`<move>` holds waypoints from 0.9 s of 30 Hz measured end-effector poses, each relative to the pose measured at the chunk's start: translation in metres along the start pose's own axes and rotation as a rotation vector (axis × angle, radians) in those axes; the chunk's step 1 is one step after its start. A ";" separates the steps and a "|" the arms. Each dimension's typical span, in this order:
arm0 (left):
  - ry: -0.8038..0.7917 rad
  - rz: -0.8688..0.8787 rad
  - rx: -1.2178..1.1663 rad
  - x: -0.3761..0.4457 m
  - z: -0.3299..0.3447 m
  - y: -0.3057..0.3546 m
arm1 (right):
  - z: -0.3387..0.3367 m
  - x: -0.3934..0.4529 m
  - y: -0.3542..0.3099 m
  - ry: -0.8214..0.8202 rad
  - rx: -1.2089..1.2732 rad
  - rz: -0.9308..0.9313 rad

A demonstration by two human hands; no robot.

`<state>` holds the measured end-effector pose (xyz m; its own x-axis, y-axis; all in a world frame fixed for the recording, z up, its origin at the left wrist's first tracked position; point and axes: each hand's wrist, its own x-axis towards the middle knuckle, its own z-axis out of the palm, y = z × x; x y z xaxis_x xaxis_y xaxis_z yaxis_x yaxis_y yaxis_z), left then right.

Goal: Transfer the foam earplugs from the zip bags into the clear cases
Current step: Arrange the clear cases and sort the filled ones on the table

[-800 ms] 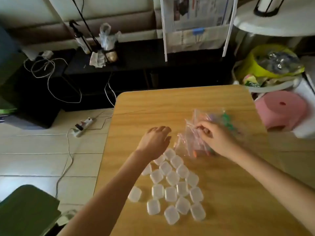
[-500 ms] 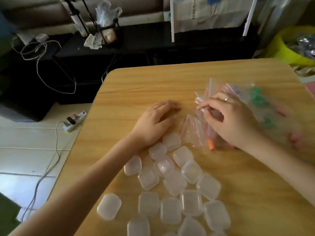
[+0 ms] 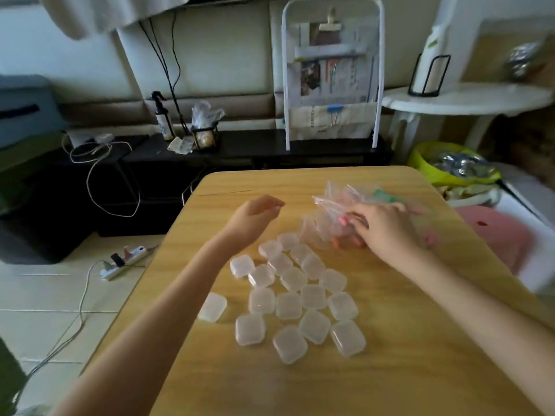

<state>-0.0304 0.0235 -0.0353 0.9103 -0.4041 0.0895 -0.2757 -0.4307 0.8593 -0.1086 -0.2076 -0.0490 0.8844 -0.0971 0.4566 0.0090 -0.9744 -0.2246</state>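
Note:
Several small clear cases (image 3: 292, 298) lie closed in a loose cluster on the wooden table (image 3: 405, 370). Behind them sits a heap of small zip bags (image 3: 339, 202) holding orange, pink and green earplugs. My right hand (image 3: 381, 226) rests on the heap's right side, its fingers curled into the bags. My left hand (image 3: 255, 217) hovers above the table left of the heap, fingers loosely curled, holding nothing.
The table's left edge drops to a tiled floor with a power strip (image 3: 123, 261) and cables. A pink stool (image 3: 498, 235) and a yellow bin (image 3: 450, 166) stand to the right. A black low shelf (image 3: 255, 148) runs behind the table.
My left hand has lifted off the table and its fingers have curled. My right hand stays on the bags. The camera has tilted up.

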 end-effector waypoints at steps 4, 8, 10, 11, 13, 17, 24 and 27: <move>0.057 0.040 -0.040 -0.045 0.002 0.012 | -0.018 -0.003 -0.004 0.258 0.237 0.177; 0.109 0.092 -0.072 -0.082 0.009 0.034 | -0.049 -0.011 -0.017 0.410 0.528 0.188; 0.115 0.102 -0.160 -0.100 0.014 0.053 | -0.072 -0.025 -0.033 0.428 0.648 0.191; 0.088 0.105 -0.235 -0.109 0.018 0.065 | -0.082 -0.034 -0.044 0.426 0.702 0.178; 0.000 0.093 -0.410 -0.128 0.027 0.089 | -0.101 -0.056 -0.071 0.419 0.746 0.128; -0.040 0.080 -0.614 -0.155 0.040 0.115 | -0.125 -0.097 -0.112 0.330 0.975 0.131; 0.082 0.069 -0.595 -0.171 0.036 0.099 | -0.109 -0.122 -0.116 0.028 1.031 0.091; 0.079 0.045 -0.577 -0.165 0.036 0.086 | -0.095 -0.120 -0.114 0.019 1.089 0.139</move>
<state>-0.2156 0.0239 0.0056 0.9278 -0.3411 0.1509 -0.1223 0.1040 0.9870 -0.2601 -0.1045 0.0033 0.9024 -0.2043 0.3795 0.3253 -0.2547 -0.9107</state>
